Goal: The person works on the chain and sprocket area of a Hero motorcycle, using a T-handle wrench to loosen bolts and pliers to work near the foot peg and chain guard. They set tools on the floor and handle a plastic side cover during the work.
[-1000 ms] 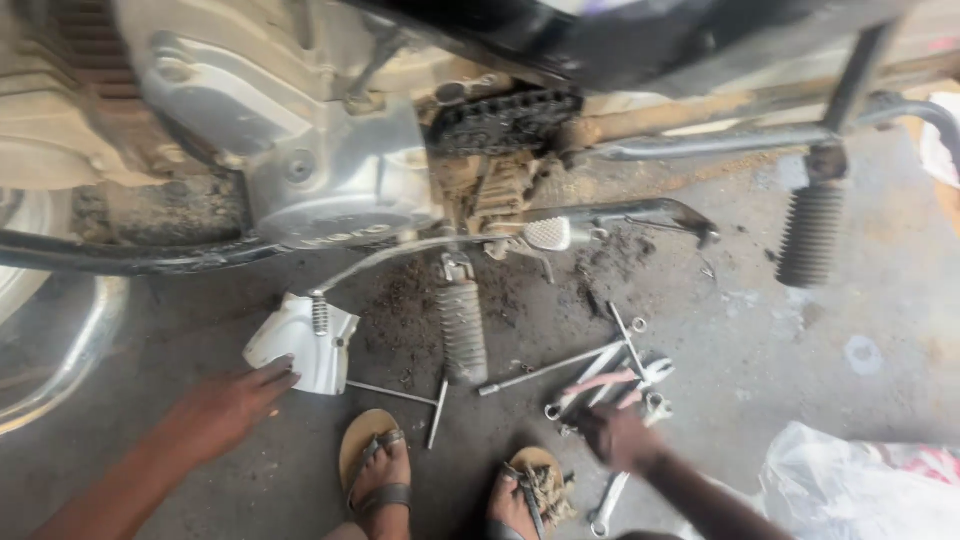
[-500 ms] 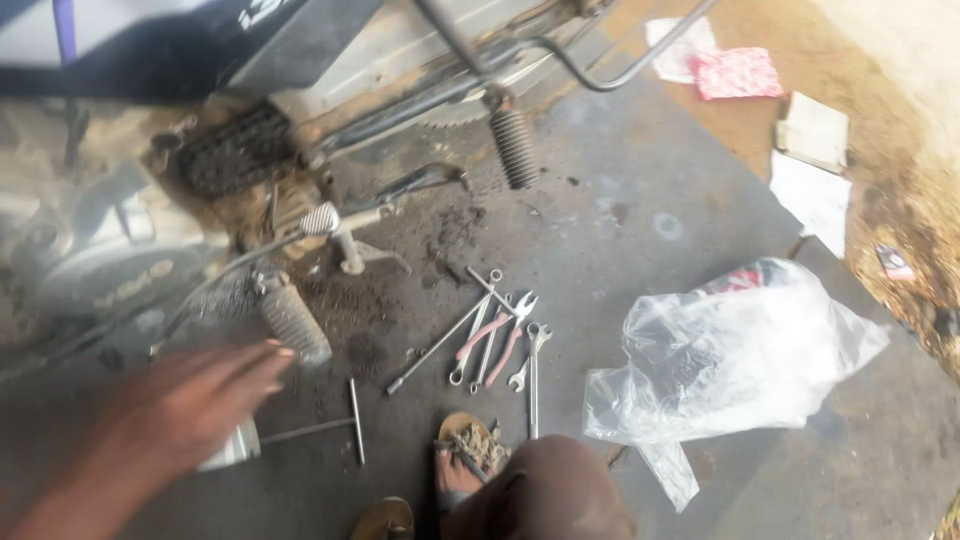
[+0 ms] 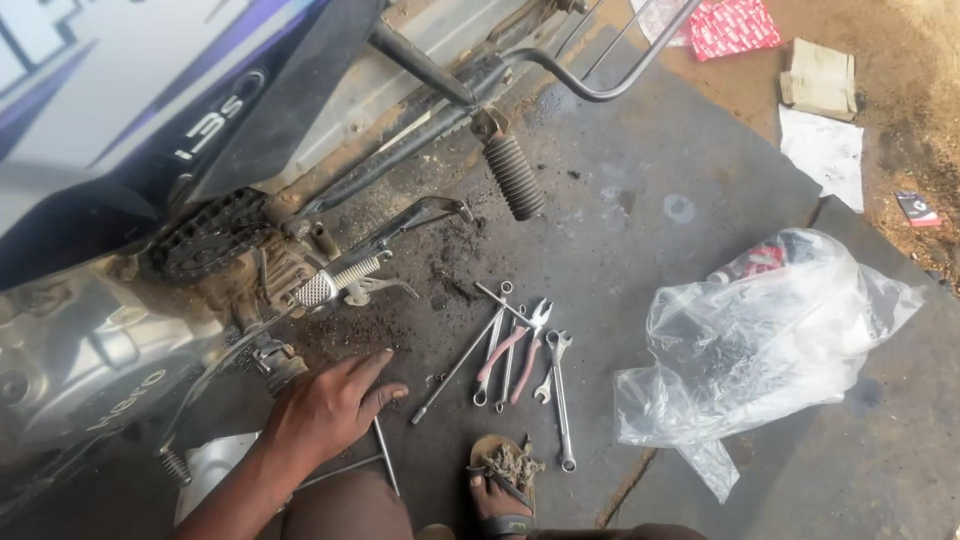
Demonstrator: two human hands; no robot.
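One hand, my left (image 3: pixel 325 410), rests fingers loosely apart on the oily grey mat beside the motorcycle's ribbed black footpeg (image 3: pixel 278 365), touching a thin steel T-handle rod (image 3: pixel 385 455) that I judge could roll underfoot.

Outdoor ground, daylight, soft shadows. Floor is a dark grey mat (image 3: pixel 650 200), oil-stained, with crumbs of black grime near its middle. The mat's right edge runs diagonally; beyond it, bare brown dirt (image 3: pixel 900 150). A seam or crack in the mat shows near the bottom edge.

On the dirt at the top right: a red patterned packet (image 3: pixel 735 25), a flat cardboard piece (image 3: pixel 820 78), a white paper sheet (image 3: pixel 825 150), a small dark card (image 3: pixel 917 209).

Crumpled clear plastic bag (image 3: pixel 760 340) lies on the mat's right side.

Motorcycle body (image 3: pixel 150 110) fills the upper left.
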